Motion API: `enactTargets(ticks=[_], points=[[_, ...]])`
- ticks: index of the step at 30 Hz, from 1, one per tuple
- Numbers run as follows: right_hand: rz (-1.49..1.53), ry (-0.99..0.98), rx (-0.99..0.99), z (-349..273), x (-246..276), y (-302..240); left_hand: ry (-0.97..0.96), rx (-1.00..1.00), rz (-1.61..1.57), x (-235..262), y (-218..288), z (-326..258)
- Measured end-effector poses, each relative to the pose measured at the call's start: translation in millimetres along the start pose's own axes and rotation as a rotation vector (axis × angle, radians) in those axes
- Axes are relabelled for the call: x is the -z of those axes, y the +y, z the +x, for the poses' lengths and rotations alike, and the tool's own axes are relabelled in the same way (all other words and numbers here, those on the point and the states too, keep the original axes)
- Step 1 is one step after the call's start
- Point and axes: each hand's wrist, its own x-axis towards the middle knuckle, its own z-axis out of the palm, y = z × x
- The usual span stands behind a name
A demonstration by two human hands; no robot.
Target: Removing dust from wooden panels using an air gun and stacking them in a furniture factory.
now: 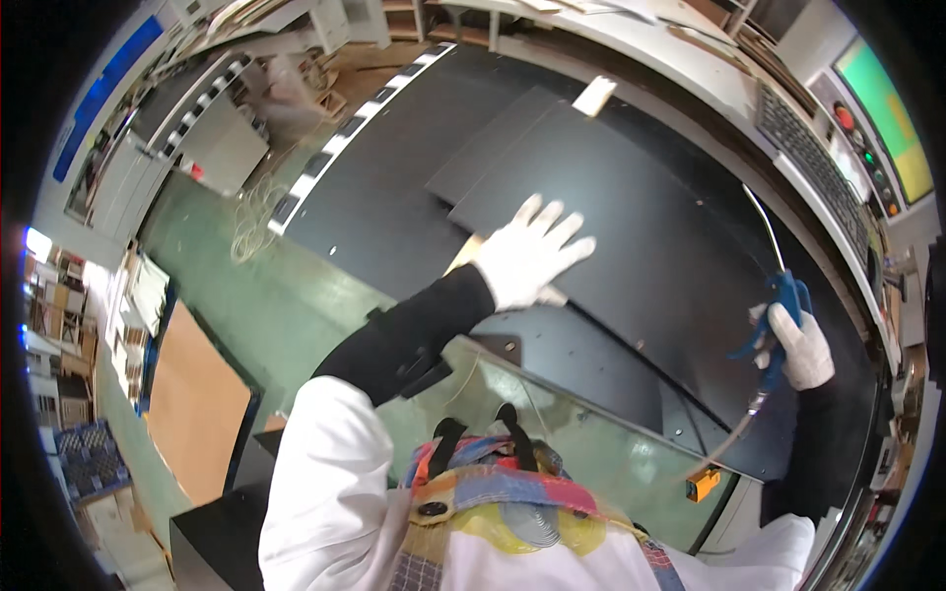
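- Nearest to the camera, at the lower middle of the frame, is a colourful strap (512,488) on the person's chest, between two white sleeves.
- Left hand (529,254), in a white glove, lies flat with fingers spread on a black sheet (631,227) in the middle of the frame.
- Right hand (803,347), also in a white glove, is at the right of the frame, closed around a blue air gun (778,320); a thin hose (764,222) runs from it toward the upper right.
- Under the black sheet lies a big black machine bed (394,197), which fills the centre; a second dark sheet lies partly under the first one.
- One small pale wood piece (594,96) rests at the far edge of the sheets, upper middle.
- At the upper right stands a control panel with a keyboard (808,163) and a green screen (892,113).
- Green floor (246,295) is at the left, with a brown board (192,399) and shelves at the far left.
- Small orange part (703,484) sits at the bed's near edge, lower right.
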Motion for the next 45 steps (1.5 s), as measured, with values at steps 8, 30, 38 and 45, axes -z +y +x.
enactTargets(ticks=[8,30,38,45], points=[[0.347,-0.169,0.327,10,-251,-74,0.132,0.474,0.010,13,-98,-86],[-0.193,1.488,0.024,-146,-216,165,-0.063,-0.170,-0.897,-40,120,-208],[-0.096,1.242,-0.133,-65,-131,168,0.303,-0.105,-0.106,-33,129,0],[-0.112,1.247,0.036,-79,-129,194,0.181,0.112,0.156,-51,138,22]])
